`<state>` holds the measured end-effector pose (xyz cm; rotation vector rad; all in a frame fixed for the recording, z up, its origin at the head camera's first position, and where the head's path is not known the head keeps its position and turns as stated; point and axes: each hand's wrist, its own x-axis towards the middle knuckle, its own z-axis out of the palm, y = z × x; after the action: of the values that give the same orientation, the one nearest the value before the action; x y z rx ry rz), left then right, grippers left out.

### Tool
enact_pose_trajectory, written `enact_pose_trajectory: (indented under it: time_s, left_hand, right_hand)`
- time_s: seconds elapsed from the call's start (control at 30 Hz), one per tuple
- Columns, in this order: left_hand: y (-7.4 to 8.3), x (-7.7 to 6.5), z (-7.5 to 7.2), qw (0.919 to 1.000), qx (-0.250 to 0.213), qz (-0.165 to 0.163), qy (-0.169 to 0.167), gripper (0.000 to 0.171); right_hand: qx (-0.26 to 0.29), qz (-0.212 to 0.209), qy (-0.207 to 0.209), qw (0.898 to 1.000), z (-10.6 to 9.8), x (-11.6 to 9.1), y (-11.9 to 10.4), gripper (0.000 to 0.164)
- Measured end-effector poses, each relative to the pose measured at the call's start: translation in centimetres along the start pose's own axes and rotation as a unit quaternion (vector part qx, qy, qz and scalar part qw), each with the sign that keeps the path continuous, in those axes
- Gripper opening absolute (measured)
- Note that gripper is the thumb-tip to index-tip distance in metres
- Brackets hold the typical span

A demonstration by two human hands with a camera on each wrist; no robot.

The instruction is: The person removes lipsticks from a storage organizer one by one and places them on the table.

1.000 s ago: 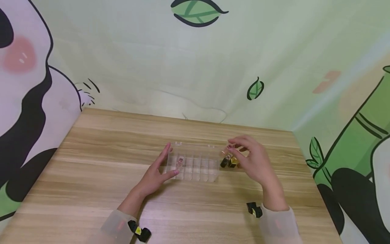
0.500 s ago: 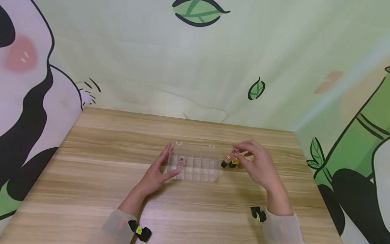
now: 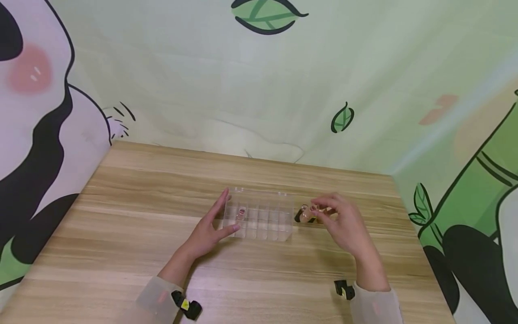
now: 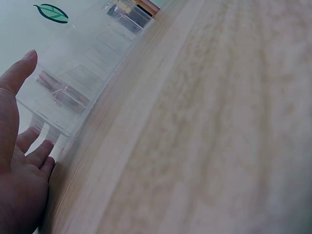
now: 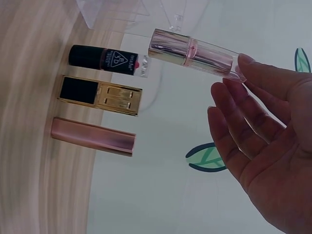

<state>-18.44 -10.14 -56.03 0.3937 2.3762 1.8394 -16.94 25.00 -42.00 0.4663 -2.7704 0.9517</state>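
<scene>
A clear divided organizer box (image 3: 263, 231) sits on the table, one lipstick (image 3: 241, 213) standing in a compartment near its left end. My left hand (image 3: 206, 234) rests against that end with thumb and fingers extended, the thumb at the front side. In the left wrist view, the fingers (image 4: 39, 156) show at the box's corner. My right hand (image 3: 344, 220) pinches the clear-capped end of a shiny rose-gold lipstick (image 5: 192, 51) between thumb and fingers. Beside it in the right wrist view stand a black lipstick (image 5: 102, 59), a gold-and-black lipstick (image 5: 100, 95) and a rose-pink lipstick (image 5: 92, 136).
The standing lipsticks form a row just right of the box. Wood-grain tabletop (image 3: 251, 279) extends in front of both. Behind the table hangs a pale green printed backdrop (image 3: 194, 90) with leaf drawings.
My right hand has moved slightly right and nearer to me, carrying the pinched lipstick from beside the box's right end to in front of the row. The left hand stays put.
</scene>
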Motion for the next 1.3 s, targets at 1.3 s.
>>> enact_pose_trajectory:
  time_s: [1.3]
  left_hand:
    - [0.2,0.0,-0.1,1.0,0.004,-0.008,0.0,0.101]
  right_hand:
    - [0.015,0.034,-0.042,0.998,3.5,-1.2,2.5,0.02]
